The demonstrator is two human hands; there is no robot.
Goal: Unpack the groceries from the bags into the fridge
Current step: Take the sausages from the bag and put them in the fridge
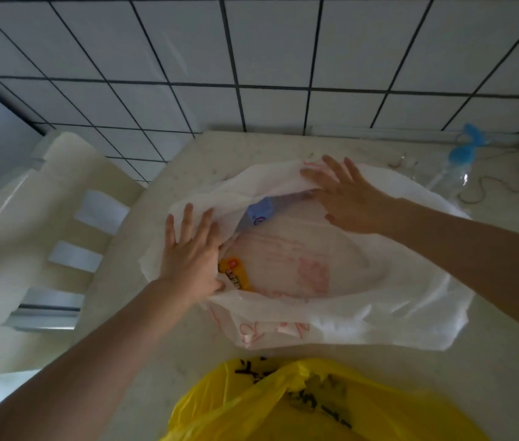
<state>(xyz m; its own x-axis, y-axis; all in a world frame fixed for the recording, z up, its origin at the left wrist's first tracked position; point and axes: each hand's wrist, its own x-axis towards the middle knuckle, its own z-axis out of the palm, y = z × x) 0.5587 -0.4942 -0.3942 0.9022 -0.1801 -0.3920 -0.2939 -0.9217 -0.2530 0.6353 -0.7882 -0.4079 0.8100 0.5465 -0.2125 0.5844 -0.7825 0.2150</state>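
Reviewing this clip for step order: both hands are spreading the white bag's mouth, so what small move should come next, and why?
Probably the left hand should reach in for the yellow packet right beside it. The white bag already gapes open on the counter, the right hand holds the far rim back, and the packet lies exposed, closer than the blue item.

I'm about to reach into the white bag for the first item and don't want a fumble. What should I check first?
1. White bag mouth spread wide: ok.
2. Left hand flat on the bag's near-left rim: ok.
3. Right hand flat on the far rim: ok.
4. Items visible inside, a blue pack and an orange pack: ok.
5. A hand free to grab: not ok, both rest on the bag.
6. Fridge open: cannot tell.
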